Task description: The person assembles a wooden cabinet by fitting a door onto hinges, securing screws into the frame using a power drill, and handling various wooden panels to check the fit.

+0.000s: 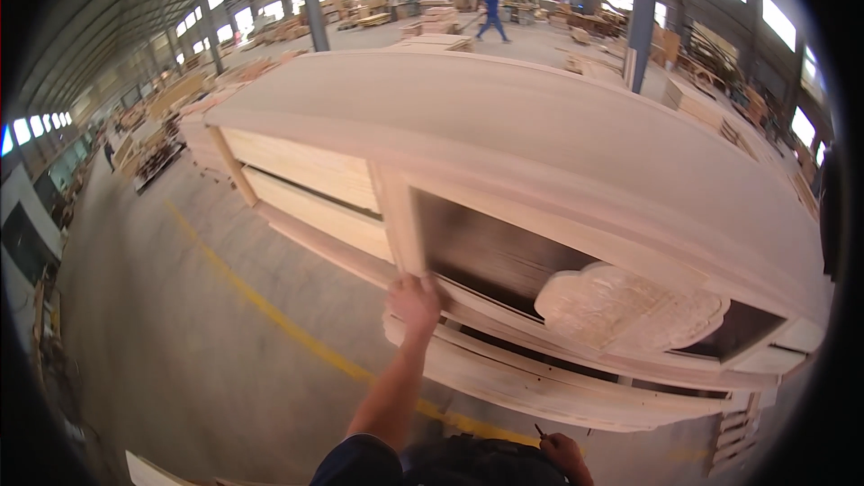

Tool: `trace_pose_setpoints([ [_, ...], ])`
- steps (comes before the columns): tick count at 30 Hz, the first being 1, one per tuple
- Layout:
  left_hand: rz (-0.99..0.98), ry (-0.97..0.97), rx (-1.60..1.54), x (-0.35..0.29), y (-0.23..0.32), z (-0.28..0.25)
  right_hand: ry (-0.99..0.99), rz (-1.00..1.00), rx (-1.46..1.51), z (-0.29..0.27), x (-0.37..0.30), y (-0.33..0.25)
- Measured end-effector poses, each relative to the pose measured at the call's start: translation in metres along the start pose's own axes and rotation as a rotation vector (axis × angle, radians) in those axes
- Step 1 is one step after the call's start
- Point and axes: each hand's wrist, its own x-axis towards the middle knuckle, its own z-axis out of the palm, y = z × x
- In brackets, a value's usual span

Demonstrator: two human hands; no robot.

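A long, pale, unpainted wooden cabinet (pixel 504 117) stretches across the view in front of me. My left hand (pixel 416 304) reaches forward to its front, fingers curled against the lower end of the upright between the drawers and the opening. Left of that upright are two plain drawer fronts (pixel 306 171). To its right, a carved panel with scalloped ends (pixel 630 306) sits across the dark opening (pixel 486 247). Low by my body, my right hand (pixel 565 457) is closed around a thin dark tool, its tip pointing up; its exact kind is too small to tell.
A curved wooden base rail (pixel 522 378) runs below the cabinet front. Yellow tape (pixel 270 310) marks the grey floor. A person in blue (pixel 492 16) walks in the background, among stacked timber (pixel 438 18) and steel columns (pixel 644 18). Slatted wood (pixel 733 432) stands at the lower right.
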Motion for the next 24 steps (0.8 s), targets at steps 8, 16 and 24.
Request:
trace_pose_setpoints([
  [8,-0.109,-0.156,-0.106,-0.002,0.024,-0.014,-0.04,-0.072,-0.039,0.023,0.03,0.032],
  [16,0.048,0.062,-0.134,0.0,0.002,-0.003,-0.141,-0.12,-0.363,0.022,0.032,-0.03],
  [24,0.016,-0.366,-0.451,-0.067,-0.04,-0.014,-0.136,-0.016,0.185,0.037,0.071,-0.052],
])
